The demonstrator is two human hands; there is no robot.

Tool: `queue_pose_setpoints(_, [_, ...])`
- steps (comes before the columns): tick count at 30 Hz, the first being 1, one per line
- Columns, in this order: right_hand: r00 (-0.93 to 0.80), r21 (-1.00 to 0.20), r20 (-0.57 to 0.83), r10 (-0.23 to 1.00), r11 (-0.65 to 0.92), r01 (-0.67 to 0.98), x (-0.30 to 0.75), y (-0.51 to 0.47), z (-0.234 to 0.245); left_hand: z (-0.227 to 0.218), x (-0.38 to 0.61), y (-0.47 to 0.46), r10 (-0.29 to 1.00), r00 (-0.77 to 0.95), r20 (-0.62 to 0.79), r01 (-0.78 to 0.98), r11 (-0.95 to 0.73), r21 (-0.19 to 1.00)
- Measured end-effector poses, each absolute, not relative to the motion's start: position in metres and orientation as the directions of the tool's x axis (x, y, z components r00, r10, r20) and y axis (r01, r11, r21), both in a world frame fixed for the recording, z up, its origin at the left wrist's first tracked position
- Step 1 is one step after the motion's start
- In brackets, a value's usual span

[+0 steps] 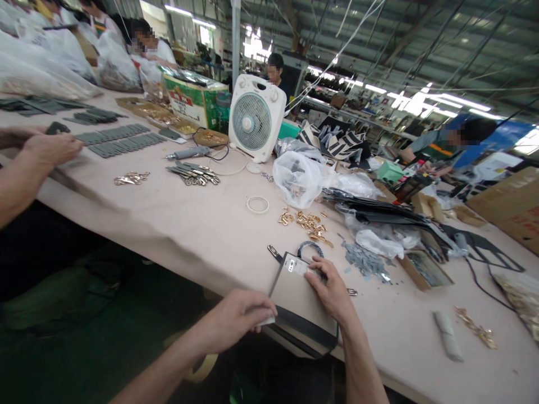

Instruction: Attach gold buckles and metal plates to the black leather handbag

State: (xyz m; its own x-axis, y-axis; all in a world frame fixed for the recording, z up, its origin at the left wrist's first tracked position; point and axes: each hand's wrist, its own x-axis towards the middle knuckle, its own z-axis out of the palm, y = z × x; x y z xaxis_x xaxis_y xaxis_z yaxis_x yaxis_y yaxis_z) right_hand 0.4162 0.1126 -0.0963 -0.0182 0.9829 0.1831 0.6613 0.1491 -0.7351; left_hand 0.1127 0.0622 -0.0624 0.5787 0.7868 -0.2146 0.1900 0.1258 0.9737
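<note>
A taupe handbag [301, 294] with black edges lies flat at the table's front edge, its bottom end toward me. From its far end rises a dark looped handle [310, 246], and a metal-tipped tab [274, 252] sticks out at the left corner. My right hand [330, 286] is closed on the upper right part of the bag, thumb and bent fingers beside a pale patch [296, 266] near the handle. Left of the bag's lower end, my left hand [244, 311] pinches a small pale flat piece [266, 321]; its kind is unclear.
Gold metal fittings [309, 224], a roll of tape [257, 205] and grey scraps [364, 261] lie beyond the bag. A white fan [252, 118] stands further back. At the left, another person's hands [53, 146] work near rows of grey strips [122, 140]. A small box [425, 269] sits right.
</note>
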Motion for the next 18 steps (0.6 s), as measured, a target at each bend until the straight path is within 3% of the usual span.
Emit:
queue_pose_setpoints(5, [0.023,-0.740,0.135,0.991,0.086,0.667,0.418,0.115,-0.097,-0.065,0.114,0.062,0.820,0.544,-0.181,0.134,0.129,0.983])
queue_pose_setpoints(13, [0.093,-0.729,0.219,0.971,0.100,0.677,0.407,0.116,-0.099,-0.061,0.113,0.063,0.865,0.499,-0.052,-0.008,0.065,0.998])
queue_pose_setpoints(18, [0.186,-0.727,0.272,0.944,0.075,0.683,0.401,0.115,-0.107,-0.060,0.114,0.061,0.880,0.469,-0.077,0.004,0.085,0.996])
